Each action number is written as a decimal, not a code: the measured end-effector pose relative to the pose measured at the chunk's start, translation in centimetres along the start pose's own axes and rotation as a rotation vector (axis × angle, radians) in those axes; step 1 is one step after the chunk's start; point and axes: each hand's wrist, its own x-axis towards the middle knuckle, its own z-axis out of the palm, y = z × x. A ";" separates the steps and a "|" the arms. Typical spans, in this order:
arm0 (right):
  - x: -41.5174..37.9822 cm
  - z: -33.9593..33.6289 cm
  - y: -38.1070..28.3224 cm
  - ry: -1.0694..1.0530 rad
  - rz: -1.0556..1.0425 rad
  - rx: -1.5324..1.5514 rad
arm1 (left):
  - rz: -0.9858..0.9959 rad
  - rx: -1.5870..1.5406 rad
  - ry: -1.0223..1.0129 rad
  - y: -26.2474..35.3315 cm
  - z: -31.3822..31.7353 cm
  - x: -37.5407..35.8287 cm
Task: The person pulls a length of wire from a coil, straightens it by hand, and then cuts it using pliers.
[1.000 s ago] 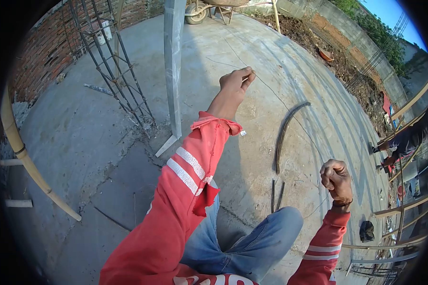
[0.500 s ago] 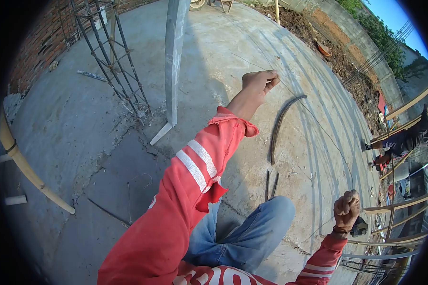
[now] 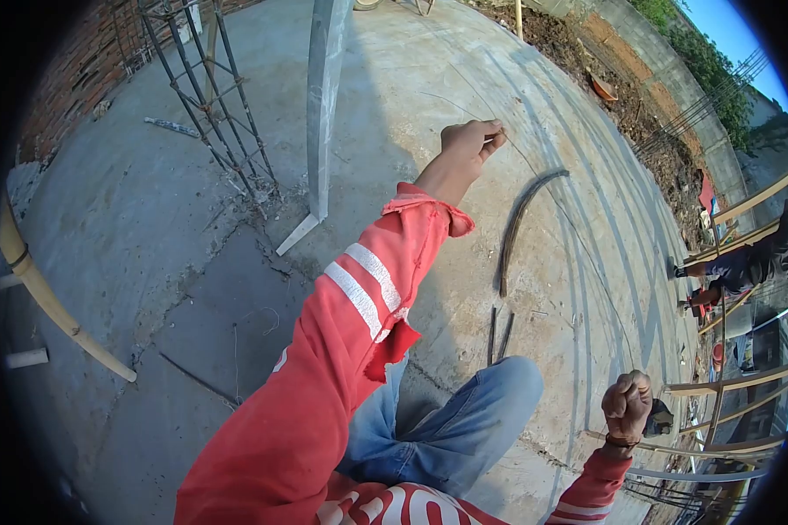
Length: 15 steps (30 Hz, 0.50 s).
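A thin wire [image 3: 578, 236] ran in a long shallow arc above the concrete floor [image 3: 149, 219], stretched between the person's two hands. The left hand [image 3: 468, 140], arm fully extended in a red sleeve [image 3: 359, 306], pinched one end of the wire between fingertips. The right hand [image 3: 626, 404], low by the bent knee in blue jeans [image 3: 464, 429], was clenched in a fist around the other end. The wire looked hair-fine and pale, hard to trace in places. Under it on the floor lay a curved bundle of dark rods [image 3: 517, 227] and two short rod pieces [image 3: 497, 334]. Farther left stood a grey steel post [image 3: 322, 114] and a rebar cage [image 3: 214, 96]. Another person [image 3: 735, 267] crouched at the right edge.
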 end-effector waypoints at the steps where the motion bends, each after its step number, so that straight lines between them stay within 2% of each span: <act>1: 0.4 0.0 -0.6 0.164 0.040 -0.038 | 0.020 -0.011 0.009 0.3 -0.3 0.1; 2: 0.9 -0.1 -1.2 0.329 0.080 -0.076 | 0.041 -0.022 0.018 0.4 -0.4 0.1; 3: 0.9 -0.7 -0.7 0.330 0.080 -0.076 | 0.048 -0.013 0.046 0.4 -0.2 0.2; 5: 0.8 -2.6 1.9 0.402 0.086 -1.275 | 0.059 0.030 0.040 0.3 -0.2 0.1; 6: 0.2 -2.4 3.0 0.324 0.125 -1.403 | 0.073 0.074 0.034 0.3 -0.3 0.1; 8: -0.4 0.2 2.7 -0.049 0.496 -1.328 | 0.072 0.095 0.053 -0.1 0.3 -0.6; 10: -1.5 1.1 2.0 -0.324 0.725 -0.874 | 0.066 0.123 0.072 -0.3 0.1 -0.8; 11: -2.1 1.7 0.9 -0.379 0.727 -0.620 | 0.058 0.099 0.083 -0.2 -0.1 -0.6; 12: -2.4 1.1 0.9 -0.377 0.727 -0.620 | 0.048 0.073 0.093 -0.2 -0.2 -0.4; 14: -3.2 -1.0 0.5 -0.445 0.012 0.068 | 0.039 0.023 0.076 -0.1 -1.0 0.6; 15: -3.5 -1.4 0.1 -0.443 0.012 0.066 | 0.034 -0.027 0.062 0.1 -1.2 0.7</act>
